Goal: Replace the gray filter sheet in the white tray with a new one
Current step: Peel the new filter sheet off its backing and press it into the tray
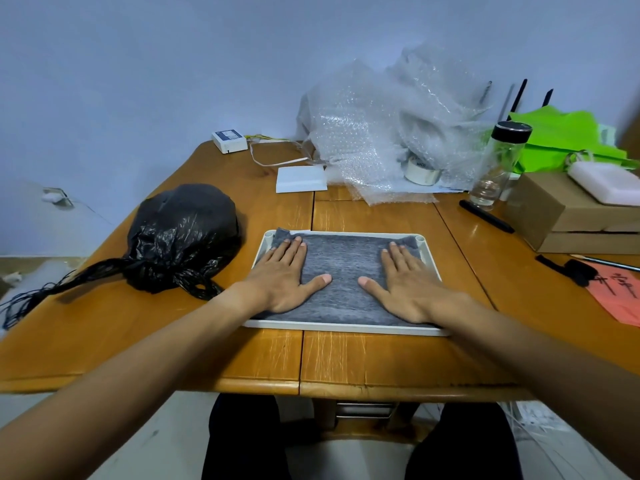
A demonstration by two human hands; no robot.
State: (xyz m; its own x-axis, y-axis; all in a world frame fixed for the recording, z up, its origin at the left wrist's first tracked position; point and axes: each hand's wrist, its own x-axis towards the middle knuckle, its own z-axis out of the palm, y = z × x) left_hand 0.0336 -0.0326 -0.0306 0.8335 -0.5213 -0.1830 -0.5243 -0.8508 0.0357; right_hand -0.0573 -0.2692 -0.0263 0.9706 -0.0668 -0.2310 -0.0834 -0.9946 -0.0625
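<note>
**Both palms flat on the sheet, tray dead ahead**

The wooden table (346, 358) carries everything. At 12 o'clock from the person lies the white tray (346, 329), its long axis running 9 to 3. The gray filter sheet (346, 268) lies inside it and covers nearly the whole floor. A tied black plastic bag (180, 237) sits at 10 o'clock from the tray, near but apart.

The left hand (282, 275) presses the sheet's 9 o'clock half and the right hand (407, 282) its 3 o'clock half. Both have fingers straight and flat and grip nothing, thumbs pointing inward.

The sheet rides up at the 11 o'clock and 1 o'clock corners. Each hand is equally near its own corner, so smoothing probably runs outward toward 12. Whether this is the old sheet or the new one cannot be told.
</note>
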